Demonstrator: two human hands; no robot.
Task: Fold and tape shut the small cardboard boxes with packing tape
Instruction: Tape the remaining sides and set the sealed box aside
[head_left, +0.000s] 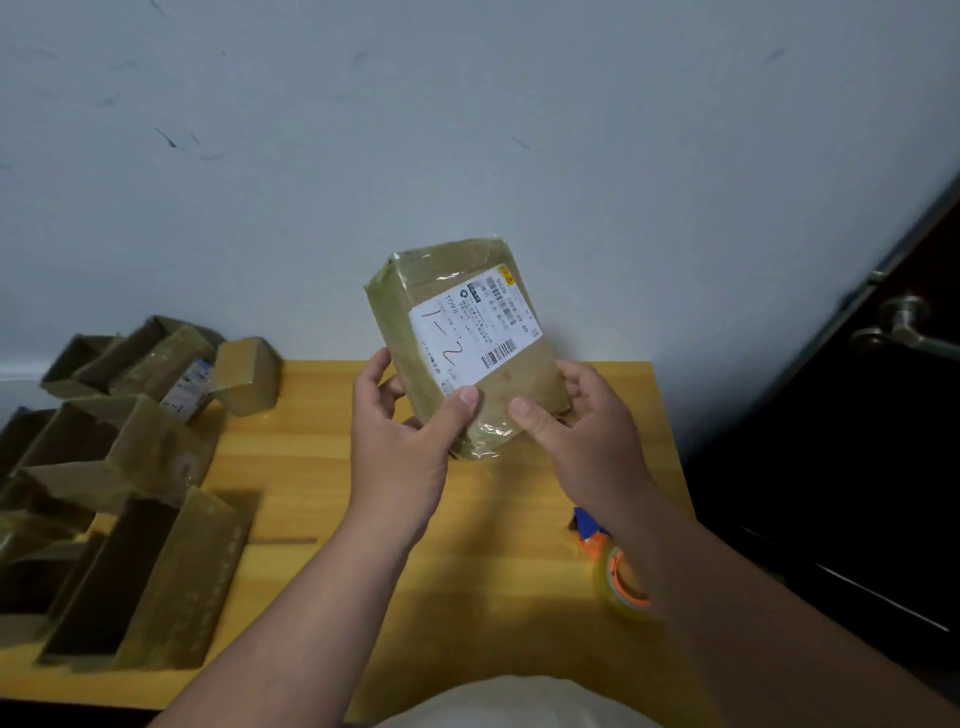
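A small brown cardboard box (462, 291) with a white shipping label and glossy clear tape over it is held up above the wooden table (415, 519), tilted. My left hand (400, 431) grips its lower left side, thumb on the label's corner. My right hand (582, 436) grips its lower right corner, thumb on the front face. A roll of clear packing tape on an orange and blue dispenser (618, 566) lies on the table at the right, partly hidden behind my right forearm.
Several open and folded cardboard boxes (130, 467) are piled along the table's left side. A grey wall rises behind the table. A dark door with a metal handle (904, 327) stands at the right.
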